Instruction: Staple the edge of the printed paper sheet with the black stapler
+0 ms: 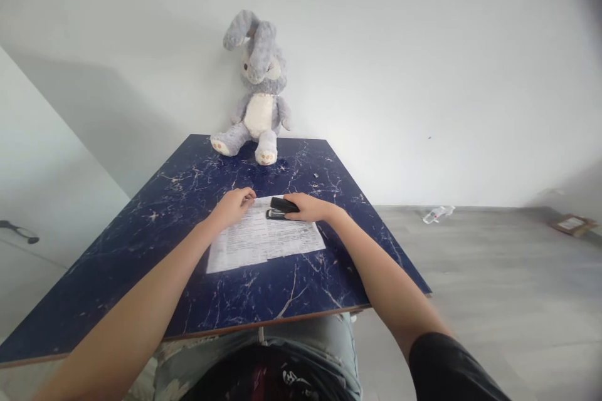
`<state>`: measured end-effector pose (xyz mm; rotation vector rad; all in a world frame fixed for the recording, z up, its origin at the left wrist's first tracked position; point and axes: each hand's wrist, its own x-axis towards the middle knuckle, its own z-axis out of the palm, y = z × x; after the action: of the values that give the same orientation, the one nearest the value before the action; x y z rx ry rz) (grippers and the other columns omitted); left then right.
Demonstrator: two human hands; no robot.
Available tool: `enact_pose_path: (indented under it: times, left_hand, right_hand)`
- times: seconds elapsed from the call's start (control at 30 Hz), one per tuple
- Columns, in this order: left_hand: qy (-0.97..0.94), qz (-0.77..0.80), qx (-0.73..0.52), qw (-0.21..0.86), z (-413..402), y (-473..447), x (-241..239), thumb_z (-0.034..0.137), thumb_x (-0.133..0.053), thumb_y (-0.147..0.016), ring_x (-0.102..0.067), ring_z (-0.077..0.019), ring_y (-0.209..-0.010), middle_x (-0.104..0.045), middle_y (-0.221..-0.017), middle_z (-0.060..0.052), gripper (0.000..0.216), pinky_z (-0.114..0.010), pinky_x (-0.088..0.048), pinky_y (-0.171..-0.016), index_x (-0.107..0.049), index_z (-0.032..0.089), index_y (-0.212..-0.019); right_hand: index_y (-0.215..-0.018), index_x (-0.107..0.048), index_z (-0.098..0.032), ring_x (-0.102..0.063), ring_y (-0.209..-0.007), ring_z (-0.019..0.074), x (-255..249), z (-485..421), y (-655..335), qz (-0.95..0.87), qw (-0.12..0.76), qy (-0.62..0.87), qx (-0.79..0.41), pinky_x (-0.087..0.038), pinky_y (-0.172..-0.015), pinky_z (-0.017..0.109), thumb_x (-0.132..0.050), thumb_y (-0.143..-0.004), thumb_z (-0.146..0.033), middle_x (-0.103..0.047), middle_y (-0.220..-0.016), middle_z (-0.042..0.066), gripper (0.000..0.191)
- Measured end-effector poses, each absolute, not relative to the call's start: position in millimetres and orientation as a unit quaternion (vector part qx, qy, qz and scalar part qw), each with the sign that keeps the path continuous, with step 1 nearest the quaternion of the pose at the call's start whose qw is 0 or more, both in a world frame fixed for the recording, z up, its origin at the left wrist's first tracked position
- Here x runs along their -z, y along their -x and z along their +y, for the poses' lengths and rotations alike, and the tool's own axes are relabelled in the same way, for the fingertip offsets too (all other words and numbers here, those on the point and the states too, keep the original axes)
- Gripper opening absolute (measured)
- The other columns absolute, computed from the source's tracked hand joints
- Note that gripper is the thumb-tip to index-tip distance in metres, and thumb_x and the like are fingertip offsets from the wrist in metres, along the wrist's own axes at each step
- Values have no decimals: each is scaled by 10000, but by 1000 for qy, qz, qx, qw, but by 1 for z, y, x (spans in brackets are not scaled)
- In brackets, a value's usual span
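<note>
Printed white paper sheets (244, 241) lie on the dark blue marbled table (291, 285); a step in their near edge shows two sheets side by side or overlapping. My left hand (231, 207) is at their far left edge, its curled fingers closed on the paper's border. A black stapler (282, 205) is in my right hand (308, 207), over the far part of the sheets. Its jaws point left and stand apart. My right fingers wrap round its rear end, and my palm hides part of it.
A grey plush rabbit (258, 113) sits at the table's far end against the white wall (423, 75). A small object (315, 175) lies on the table to the rabbit's right. On the floor are a clear plastic item (438, 213) and a brown box (572, 224).
</note>
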<state>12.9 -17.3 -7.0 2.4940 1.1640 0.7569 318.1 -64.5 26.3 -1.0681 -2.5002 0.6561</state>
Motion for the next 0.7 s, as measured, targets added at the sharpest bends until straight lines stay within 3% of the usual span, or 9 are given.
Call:
enact_pose_path:
  times: [0.13, 0.23, 0.3, 0.37, 0.47, 0.57, 0.7]
  left_hand:
    - [-871, 389, -264, 143, -17, -16, 11, 293, -555, -997, -727, -251, -936, -773, -1003, -75, 191, -397, -558, -896, -723, 231, -1067]
    - [-878, 373, -262, 147, -18, -18, 12, 295, -545, -1006, -723, -258, -962, -774, -1036, -76, 195, -404, -555, -904, -727, 236, -1044]
    - [-879, 367, -265, 149, -18, -18, 11, 288, -521, -1016, -726, -261, -976, -775, -1049, -80, 213, -410, -559, -909, -726, 233, -1038]
    - [-879, 365, -268, 150, -19, -18, 10, 275, -489, -1026, -731, -259, -978, -777, -1041, -80, 235, -413, -563, -910, -721, 231, -1029]
    - [-875, 367, -278, 149, -21, -17, 8, 253, -454, -1032, -732, -251, -967, -772, -1010, -73, 264, -412, -563, -914, -716, 232, -1009]
    - [-867, 376, -291, 147, -22, -16, 7, 224, -426, -1032, -724, -245, -955, -768, -994, -69, 294, -409, -555, -906, -718, 234, -994]
    - [-855, 387, -312, 151, -27, -17, 3, 217, -429, -1040, -708, -235, -928, -765, -975, -59, 291, -382, -537, -870, -713, 236, -982]
  right_hand:
    - [-1056, -764, -223, -682, -782, 218, -40, -63, -382, -881, 111, 372, -271, -530, -699, 308, -844, -828, -487, -776, -951, 42, 358]
    - [-1207, -756, -184, -721, -912, 244, -36, -58, -417, -869, 121, 403, -261, -581, -803, 342, -583, -999, -647, -778, -1049, 91, 537]
    - [-1337, -700, -154, -700, -1112, 289, -28, -54, -427, -856, 150, 441, -224, -580, -943, 418, -422, -1064, -659, -739, -1218, 157, 638]
    - [-1446, -639, -174, -583, -1361, 345, -19, -50, -427, -850, 168, 466, -181, -496, -1127, 518, -499, -1034, -675, -631, -1450, 195, 664]
    - [-1574, -545, -298, -303, -1613, 375, -7, -44, -416, -858, 154, 469, -140, -274, -1307, 587, -706, -938, -637, -376, -1732, 128, 738]
    - [-1666, -423, -357, -142, -1689, 366, 7, -38, -403, -862, 111, 480, -121, -154, -1351, 596, -704, -949, -619, -205, -1825, 73, 813]
    - [-1749, -226, -247, 12, -1705, 390, 27, -25, -391, -834, 66, 539, -94, -65, -1340, 663, -582, -1002, -633, -32, -1843, 141, 913]
